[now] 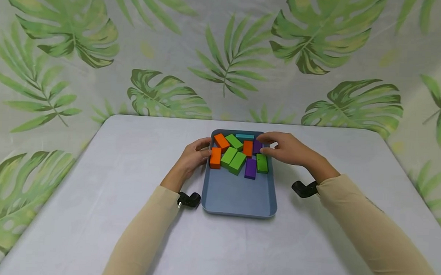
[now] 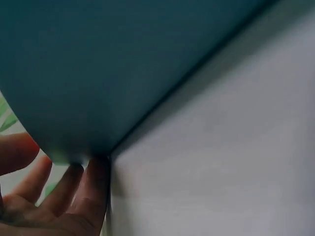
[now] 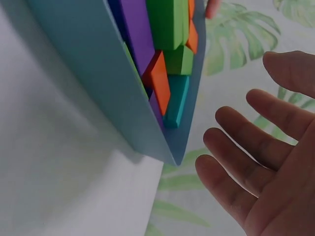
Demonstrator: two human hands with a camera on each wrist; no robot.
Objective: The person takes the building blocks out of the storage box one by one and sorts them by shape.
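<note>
A blue-grey tray (image 1: 236, 195) lies on the white table, its far half filled with rectangular blocks. My left hand (image 1: 193, 157) is at the tray's left side, and in the left wrist view its fingertips (image 2: 96, 169) touch the outer wall. Over the far right rim hovers my right hand (image 1: 288, 148), its spread, slightly bent fingers holding nothing in the right wrist view. Nearest to it are a purple block (image 1: 257, 146), partly hidden by the fingers, and a green block (image 1: 262, 163). A teal block (image 3: 176, 101) lies along the far wall.
Orange blocks (image 1: 215, 158) stand at the tray's left, with green blocks (image 1: 237, 163) in the middle and another purple block (image 1: 250, 168) beside them. A leaf-patterned cloth (image 1: 231, 52) hangs behind the table (image 1: 150, 130). Each wrist carries a black camera (image 1: 304, 189).
</note>
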